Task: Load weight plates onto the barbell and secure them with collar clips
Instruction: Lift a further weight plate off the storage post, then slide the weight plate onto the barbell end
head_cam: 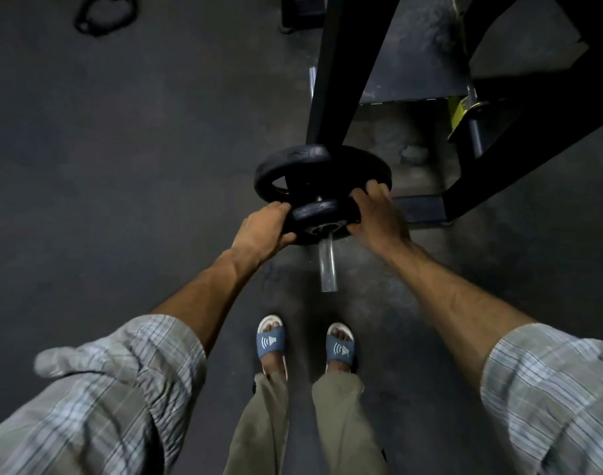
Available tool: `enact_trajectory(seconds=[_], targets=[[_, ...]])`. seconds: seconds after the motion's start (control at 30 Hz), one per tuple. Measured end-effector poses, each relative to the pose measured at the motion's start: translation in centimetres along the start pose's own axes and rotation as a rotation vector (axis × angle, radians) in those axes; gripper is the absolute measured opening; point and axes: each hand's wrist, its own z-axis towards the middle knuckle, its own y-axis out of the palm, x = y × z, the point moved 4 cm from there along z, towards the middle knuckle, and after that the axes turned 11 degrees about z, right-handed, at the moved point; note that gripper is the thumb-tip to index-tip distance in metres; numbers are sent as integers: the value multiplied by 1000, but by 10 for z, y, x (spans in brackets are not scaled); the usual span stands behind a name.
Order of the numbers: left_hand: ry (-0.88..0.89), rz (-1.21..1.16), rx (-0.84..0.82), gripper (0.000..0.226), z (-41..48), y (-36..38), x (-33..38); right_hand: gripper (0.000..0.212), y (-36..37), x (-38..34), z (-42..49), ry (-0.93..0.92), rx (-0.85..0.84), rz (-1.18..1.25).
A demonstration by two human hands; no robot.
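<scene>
From the head view, I'm watching the left hand (264,231) and right hand (375,217) clasping the small plate (322,214) by its rim, threaded on the sleeve (327,265), beside the big plate (361,166). It's looking heavy, rigid iron, so opposite-edge gripping is suiting it.

Black plates (322,214); grey plaid sleeves (121,382); blue sandals (272,342)

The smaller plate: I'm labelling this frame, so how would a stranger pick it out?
Find the black rack upright in the upper middle; below it a barbell sleeve points toward the sandalled feet. The smaller plate is threaded on it, gripped by the left hand and right hand, nearer the camera than the larger plate.
</scene>
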Motion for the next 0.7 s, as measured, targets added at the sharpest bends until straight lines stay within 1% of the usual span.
enact_trajectory(seconds=[0.03,0.1,0.13,0.2,0.27,0.37,0.47,0.53,0.63,0.7], targets=[[7,19,-1,38,-1,4,1,43,0,2,2,-18,-5,-8],[-20,27,2,37,-41,6,11,39,-4,-8,-26,-122,-85,-26],[-13,30,0,37,-43,10,11,38,1,-4,-28,-141,-114,-23],[0,39,-23,38,-50,16,13,42,7,5,-38,-145,-167,20],[14,60,-80,40,-75,20,23,48,9,8,-68,-138,-265,59],[42,106,-131,42,-121,31,40,46,6,8,-125,-160,-342,108],[53,76,-141,43,-176,41,60,45,-3,5,-189,-163,-335,179],[55,24,-96,38,-215,37,75,47,-17,1,-230,-154,-300,242],[37,-100,-25,25,-271,19,104,41,-49,-11,-288,-154,-258,348],[46,-207,58,22,-312,0,128,37,-76,-20,-326,-155,-218,375]])
